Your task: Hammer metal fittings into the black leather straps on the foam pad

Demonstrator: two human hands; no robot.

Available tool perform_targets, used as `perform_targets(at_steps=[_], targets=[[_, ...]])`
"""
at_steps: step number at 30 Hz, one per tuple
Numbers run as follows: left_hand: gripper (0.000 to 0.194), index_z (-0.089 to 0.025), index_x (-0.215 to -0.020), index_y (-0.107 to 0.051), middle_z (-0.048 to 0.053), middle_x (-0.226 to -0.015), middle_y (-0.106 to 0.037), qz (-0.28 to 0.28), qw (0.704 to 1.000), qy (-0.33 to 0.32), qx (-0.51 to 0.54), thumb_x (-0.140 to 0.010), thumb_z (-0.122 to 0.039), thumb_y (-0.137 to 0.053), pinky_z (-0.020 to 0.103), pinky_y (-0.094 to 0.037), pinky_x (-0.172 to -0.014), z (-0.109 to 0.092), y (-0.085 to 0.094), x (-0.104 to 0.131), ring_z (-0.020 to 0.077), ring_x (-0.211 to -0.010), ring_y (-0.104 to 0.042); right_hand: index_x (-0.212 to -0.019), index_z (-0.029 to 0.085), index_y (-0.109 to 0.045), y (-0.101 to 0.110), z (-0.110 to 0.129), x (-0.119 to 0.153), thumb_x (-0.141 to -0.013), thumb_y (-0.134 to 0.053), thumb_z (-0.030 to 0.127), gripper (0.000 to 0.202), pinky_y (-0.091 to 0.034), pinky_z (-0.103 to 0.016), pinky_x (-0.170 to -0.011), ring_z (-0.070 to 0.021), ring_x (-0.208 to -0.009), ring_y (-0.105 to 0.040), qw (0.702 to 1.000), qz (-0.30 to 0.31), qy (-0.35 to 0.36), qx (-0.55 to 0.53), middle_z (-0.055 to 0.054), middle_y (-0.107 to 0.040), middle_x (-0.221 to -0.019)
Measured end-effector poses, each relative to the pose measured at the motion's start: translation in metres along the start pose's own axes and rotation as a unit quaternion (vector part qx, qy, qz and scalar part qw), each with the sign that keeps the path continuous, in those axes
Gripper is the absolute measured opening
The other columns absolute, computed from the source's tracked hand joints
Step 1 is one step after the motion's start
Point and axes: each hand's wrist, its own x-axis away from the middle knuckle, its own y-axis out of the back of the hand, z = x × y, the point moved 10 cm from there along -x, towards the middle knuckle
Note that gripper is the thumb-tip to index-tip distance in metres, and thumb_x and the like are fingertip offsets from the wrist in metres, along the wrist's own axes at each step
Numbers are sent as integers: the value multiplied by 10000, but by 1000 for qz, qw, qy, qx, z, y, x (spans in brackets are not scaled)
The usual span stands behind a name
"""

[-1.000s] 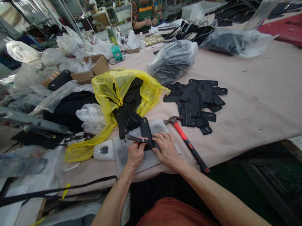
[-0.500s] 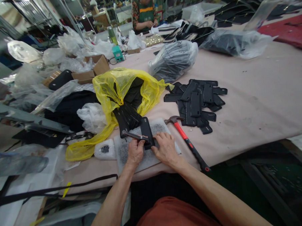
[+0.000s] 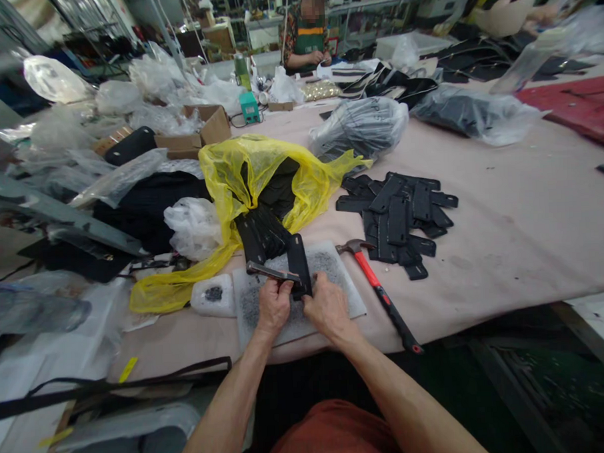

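My left hand (image 3: pixel 274 306) is closed on a metal bar-shaped tool (image 3: pixel 270 271), which lies across the lower part of a flat black strip (image 3: pixel 297 255) with a slot near its far end. My right hand (image 3: pixel 328 309) is closed, with its thumb and fingers pinching the near right edge of that strip. Under both hands is a white board (image 3: pixel 345 285) with dark speckled marks. To the right a claw hammer (image 3: pixel 377 283) with a red and black handle lies at the table edge. The tool's lower end is partly hidden by my left fingers.
A yellow plastic bag (image 3: pixel 219 164) spills a stack of black strips (image 3: pixel 262 236) toward the board. Beyond the hammer lies a heap of black strips (image 3: pixel 397 215). A white block (image 3: pixel 213 297) sits left of the board. Across the table is another person (image 3: pixel 306 43).
My right hand's fingers were stretched out over the board beside the strip; now they are curled at its near edge. My left hand keeps the metal tool. The whole view has shifted slightly.
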Motion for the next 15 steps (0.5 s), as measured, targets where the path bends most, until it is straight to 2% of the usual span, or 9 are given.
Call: perform_targets(at_steps=[4, 6, 9, 11, 15], targets=[[203, -189, -936, -708, 61, -920, -735, -11, 998, 22, 54, -857, -308, -563, 344, -525, -830, 2, 2, 0, 223, -894, -677, -805, 189, -577, -7, -11, -2, -741, -544, 200, 73, -365, -288, -600, -180, -644, -562, 983, 24, -23, -180, -14, -593, -654], [224, -173, -944, -702, 66, -930, -731, -25, 991, 51, 123, -856, -329, -567, 341, -526, -831, 5, 2, 3, 217, -901, -674, -701, 195, -546, -12, -19, -1, -691, -573, 219, 38, -331, -260, -544, -137, -573, -488, 947, 50, -52, -313, 30, -516, -586], [275, -155, -978, -671, 75, -985, -715, -58, 958, 114, 258, -835, -377, -594, 328, -539, -790, 13, -1, 11, 200, -894, -669, -666, 195, -528, -18, -25, 9, -641, -602, 246, 93, -303, -242, -501, -104, -518, -406, 875, 84, -95, -466, 64, -450, -552], [325, -157, -1000, -645, 70, -1015, -702, -77, 930, 157, 324, -784, -399, -653, 314, -546, -755, 19, -4, 18, 188, -886, -666, -675, 193, -539, -20, -25, 18, -617, -609, 241, 103, -307, -238, -500, -99, -517, -398, 844, 104, -105, -515, 67, -462, -559], [393, -152, -927, -612, 36, -892, -702, -63, 889, 221, 396, -678, -421, -755, 314, -550, -724, 20, -17, 29, 169, -799, -669, -689, 190, -555, -27, -22, 37, -605, -626, 214, 113, -324, -234, -523, -95, -531, -408, 813, 125, -95, -561, 64, -493, -567]])
